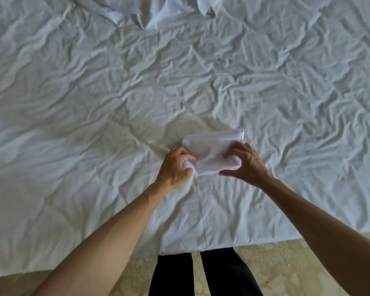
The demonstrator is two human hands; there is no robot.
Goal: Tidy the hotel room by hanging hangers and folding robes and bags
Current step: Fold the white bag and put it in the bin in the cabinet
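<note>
A small folded white cloth bag (214,150) lies on the wrinkled white bed sheet (94,103), a little in from the bed's near edge. My left hand (175,167) grips its left end, fingers curled round the fabric. My right hand (244,163) holds the right end, thumb under the near corner and fingers curled over the top. A stitched hem shows at the bag's far right corner.
More white fabric, crumpled with loose strips (171,11), lies at the far side of the bed. The bed's near edge (201,248) runs across the bottom, with beige carpet (297,270) below it and my dark-trousered legs (212,274) standing against it.
</note>
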